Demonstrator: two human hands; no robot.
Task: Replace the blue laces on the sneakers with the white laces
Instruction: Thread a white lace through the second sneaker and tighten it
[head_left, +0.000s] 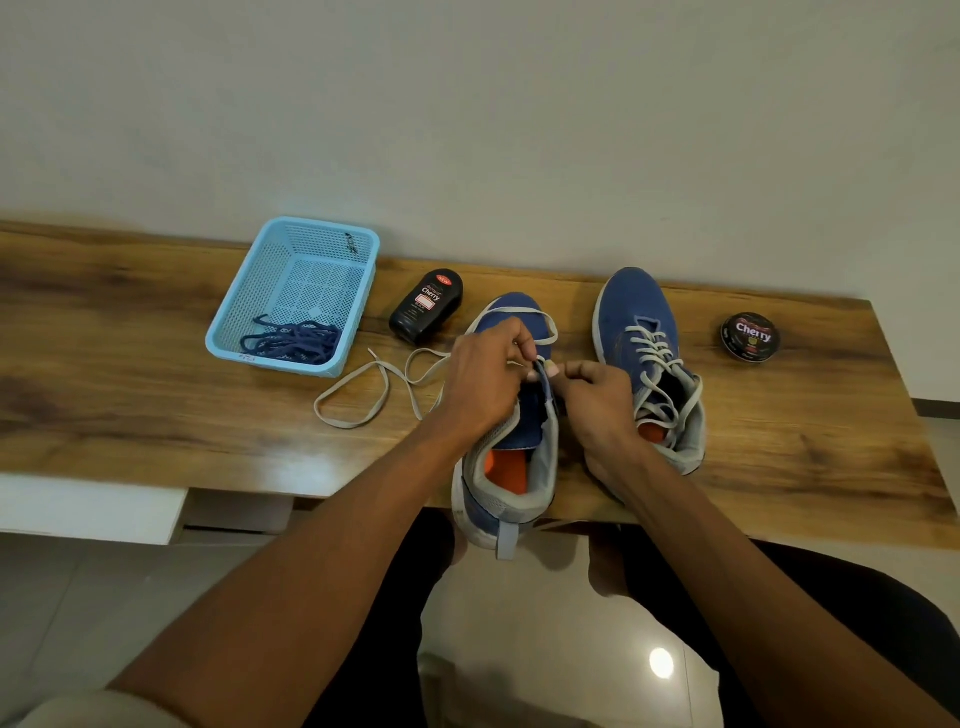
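Both hands pinch the white lace (524, 312) at near shoe (511, 415) eyelets, L hand (485, 384) at 9, R hand (597, 397) at 3; lace looks limp, light, prob. best held by its stiff tip.

A wooden worktop (130, 364) stands against a plain pale wall (467, 104); glossy tiled floor (545, 649) below reflects a light

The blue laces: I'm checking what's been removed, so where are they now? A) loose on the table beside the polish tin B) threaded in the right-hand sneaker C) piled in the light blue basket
C: the blue laces lie piled in the near corner of the light blue basket.
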